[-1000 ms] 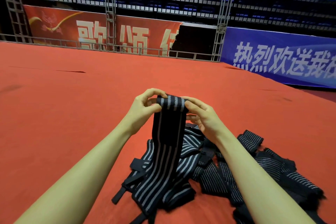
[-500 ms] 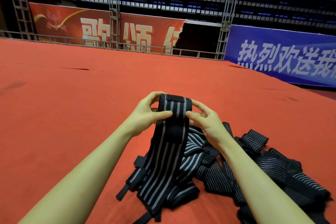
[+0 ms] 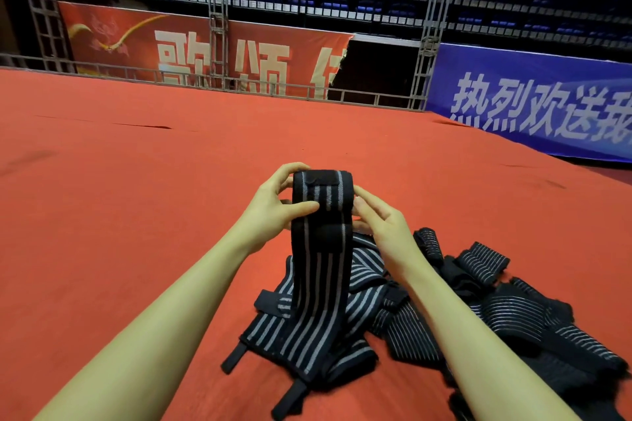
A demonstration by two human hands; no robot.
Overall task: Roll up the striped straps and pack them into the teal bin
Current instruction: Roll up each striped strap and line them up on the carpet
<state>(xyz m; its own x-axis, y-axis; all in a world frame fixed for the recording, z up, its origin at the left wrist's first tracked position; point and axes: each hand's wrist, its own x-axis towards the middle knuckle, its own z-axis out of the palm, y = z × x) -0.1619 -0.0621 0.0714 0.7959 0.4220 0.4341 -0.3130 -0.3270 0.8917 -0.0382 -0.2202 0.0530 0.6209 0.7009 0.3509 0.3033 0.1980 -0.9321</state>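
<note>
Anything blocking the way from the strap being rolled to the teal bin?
Cannot tell: no teal bin is in view. Both the left hand and right hand already grip the strap, its tail hanging onto the strap pile.

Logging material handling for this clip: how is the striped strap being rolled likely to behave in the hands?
Probably floppy: the striped strap drapes limp from the roll down to the pile of straps. Likely light, since left hand and right hand hold it by fingertips. The roll may unwind if released.
</note>
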